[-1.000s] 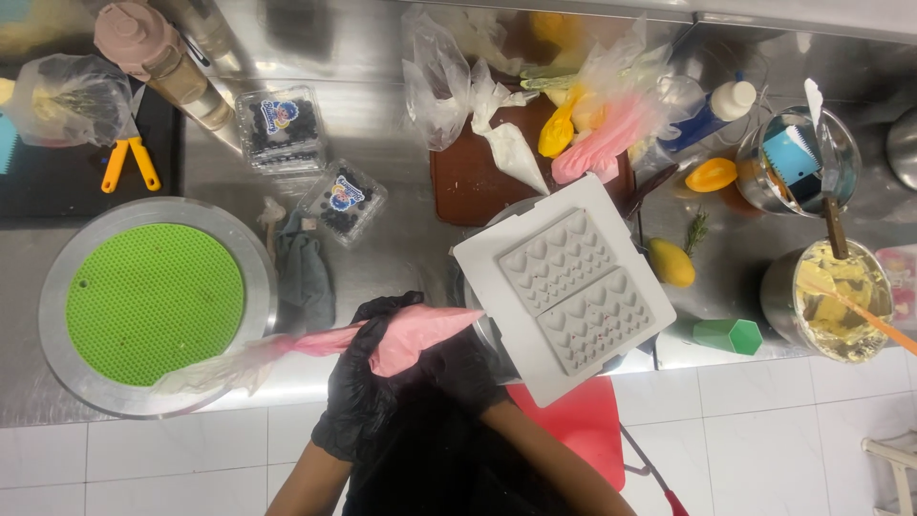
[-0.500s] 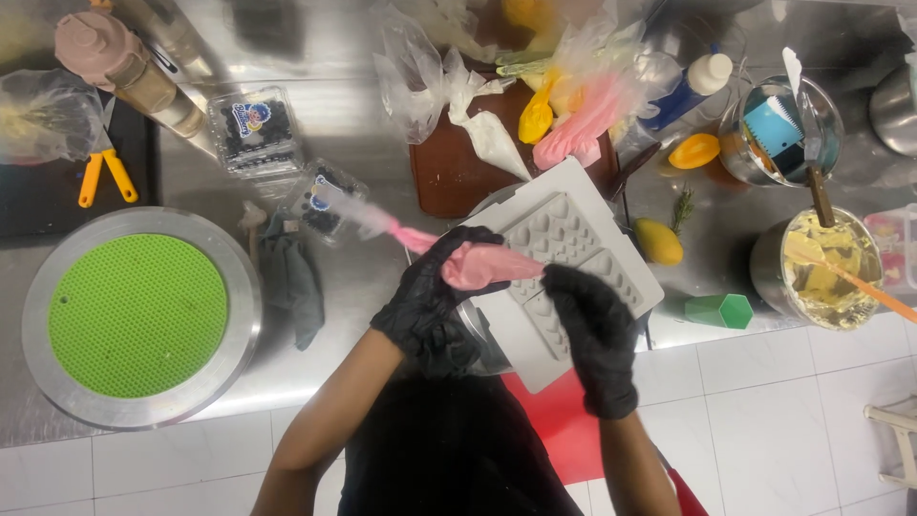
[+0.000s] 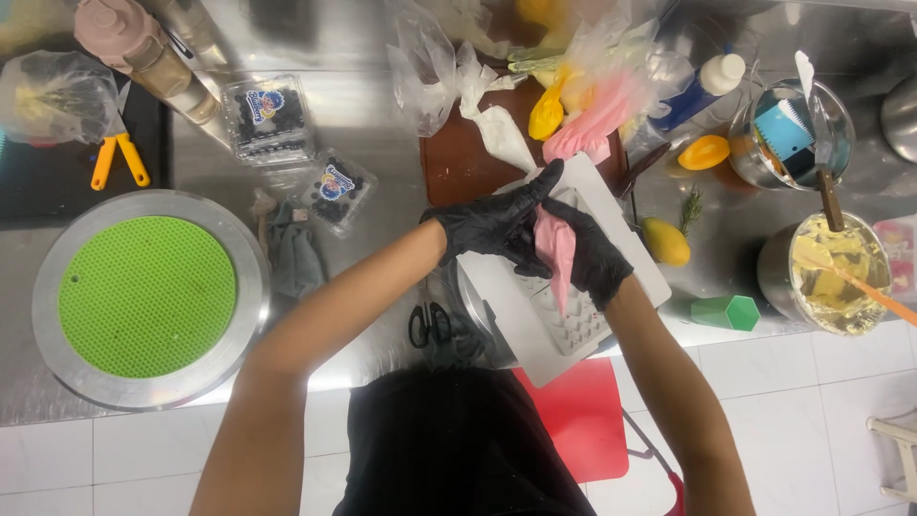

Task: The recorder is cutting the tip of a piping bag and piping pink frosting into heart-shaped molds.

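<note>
The piping bag is soft, pale pink and plump with filling, narrowing to a tip that points down toward 6 o'clock over the white mould. The left hand in a black glove is wrapped over the bag's upper part, fingers curled round it. The right hand, also gloved in black, is closed on the bag from the 3 o'clock side, touching the left hand. The mould lies tilted on the steel counter, just below a brown board; its small ribbed cavities show only near the bag's tip, the rest being covered by the hands.

At 9 o'clock sits a round steel turntable with a green mat. Scissors lie at 7 o'clock from the hands. A tub of yellow cream stands at 3 o'clock. More filled bags are heaped at 12 o'clock, too tangled in clear plastic to tell apart. The bag's nozzle is too small to make out.
</note>
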